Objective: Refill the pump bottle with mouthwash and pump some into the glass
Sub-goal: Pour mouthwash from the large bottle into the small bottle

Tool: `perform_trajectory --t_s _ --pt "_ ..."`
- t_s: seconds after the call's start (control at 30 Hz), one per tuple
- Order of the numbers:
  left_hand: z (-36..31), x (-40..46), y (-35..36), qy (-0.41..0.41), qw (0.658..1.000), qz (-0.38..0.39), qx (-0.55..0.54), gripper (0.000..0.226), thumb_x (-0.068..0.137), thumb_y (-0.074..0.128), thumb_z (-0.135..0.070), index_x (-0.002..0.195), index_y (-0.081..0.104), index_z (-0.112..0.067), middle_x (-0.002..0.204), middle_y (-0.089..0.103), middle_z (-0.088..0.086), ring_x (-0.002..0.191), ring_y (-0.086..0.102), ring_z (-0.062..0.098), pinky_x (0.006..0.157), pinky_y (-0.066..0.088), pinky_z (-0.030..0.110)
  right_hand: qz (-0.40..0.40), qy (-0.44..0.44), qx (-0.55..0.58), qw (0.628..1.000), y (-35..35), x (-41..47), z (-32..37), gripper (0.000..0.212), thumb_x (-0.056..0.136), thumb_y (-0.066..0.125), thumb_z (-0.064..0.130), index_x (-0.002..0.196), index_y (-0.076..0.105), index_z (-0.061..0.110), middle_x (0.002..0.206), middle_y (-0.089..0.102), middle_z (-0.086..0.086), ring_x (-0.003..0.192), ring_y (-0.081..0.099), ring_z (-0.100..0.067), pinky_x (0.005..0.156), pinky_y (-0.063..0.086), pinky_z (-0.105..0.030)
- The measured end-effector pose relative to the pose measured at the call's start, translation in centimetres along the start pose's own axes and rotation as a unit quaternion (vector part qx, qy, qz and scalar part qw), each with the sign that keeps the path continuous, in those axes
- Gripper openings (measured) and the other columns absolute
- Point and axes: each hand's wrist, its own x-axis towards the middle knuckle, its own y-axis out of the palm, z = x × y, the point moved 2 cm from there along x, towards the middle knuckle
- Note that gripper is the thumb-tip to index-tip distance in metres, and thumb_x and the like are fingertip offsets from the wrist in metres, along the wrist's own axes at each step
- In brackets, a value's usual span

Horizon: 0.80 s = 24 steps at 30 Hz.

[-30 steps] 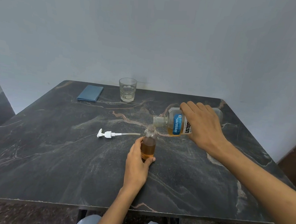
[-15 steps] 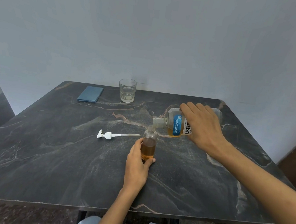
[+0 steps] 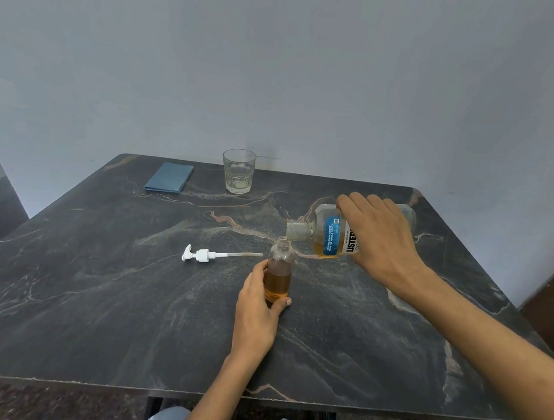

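Observation:
A small clear pump bottle (image 3: 279,271) stands upright at the table's middle, its neck uncovered and amber liquid filling its lower half. My left hand (image 3: 258,314) grips it around the base. My right hand (image 3: 380,241) holds the larger mouthwash bottle (image 3: 329,236) tipped on its side, its mouth just above and to the right of the small bottle's neck. The white pump head (image 3: 202,255) with its tube lies flat on the table to the left. A clear drinking glass (image 3: 238,171) stands at the far edge.
A folded blue cloth (image 3: 169,178) lies at the back left of the dark marble table (image 3: 89,292). A grey wall rises right behind the table. My knees show below the near edge.
The amber level in the small bottle looks about the same. Both hands and the tipped mouthwash bottle have stayed nearly still.

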Motion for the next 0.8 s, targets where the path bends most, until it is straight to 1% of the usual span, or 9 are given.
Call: perform_trajectory --t_s 0.2,0.33,0.47,0.6,0.8 --pt "-0.05 0.02 0.01 0.001 1.000 -0.001 0.000 0.067 0.078 0.074 -0.009 0.135 0.041 -0.021 0.129 0.055 -0.002 0.120 0.052 0.014 0.105 0.042 0.040 0.001 -0.001 -0.003 1.000 -0.12 0.04 0.02 0.062 0.069 0.080 0.018 0.119 0.043 0.021 0.111 0.054 0.000 0.091 0.045 -0.015 0.081 0.039 -0.029" --pt "0.00 0.00 0.03 0.004 1.000 -0.005 0.001 0.066 0.077 0.074 -0.009 0.133 0.041 -0.021 0.127 0.055 -0.003 0.119 0.052 0.014 0.105 0.043 0.038 0.003 -0.002 -0.008 1.000 -0.11 0.00 0.02 0.063 0.069 0.080 0.016 0.119 0.043 0.021 0.110 0.054 0.000 0.089 0.044 -0.015 0.080 0.038 -0.029" --pt "0.05 -0.04 0.06 0.004 1.000 -0.004 -0.001 0.066 0.077 0.074 -0.008 0.133 0.041 -0.023 0.126 0.055 -0.003 0.117 0.053 0.014 0.104 0.043 0.039 -0.003 -0.005 -0.009 1.000 -0.04 -0.04 -0.09 0.061 0.068 0.079 0.013 0.117 0.044 0.020 0.106 0.054 0.001 0.082 0.033 -0.012 0.074 0.030 -0.026" --pt "0.08 -0.02 0.05 0.002 1.000 -0.003 -0.003 0.067 0.077 0.074 -0.008 0.133 0.041 -0.024 0.126 0.055 -0.003 0.117 0.052 0.013 0.104 0.043 0.038 -0.005 -0.005 -0.002 1.000 -0.01 0.00 -0.04 0.062 0.067 0.080 0.013 0.117 0.045 0.019 0.106 0.054 0.000 0.083 0.035 -0.012 0.076 0.035 -0.028" --pt "0.08 0.02 0.09 0.002 1.000 -0.003 -0.004 0.067 0.077 0.074 -0.008 0.134 0.041 -0.022 0.126 0.056 -0.002 0.117 0.053 0.014 0.104 0.043 0.040 -0.012 -0.004 -0.008 1.000 0.13 0.02 -0.14 0.062 0.064 0.082 0.014 0.113 0.046 0.020 0.100 0.055 0.001 0.079 0.036 -0.012 0.073 0.038 -0.029"
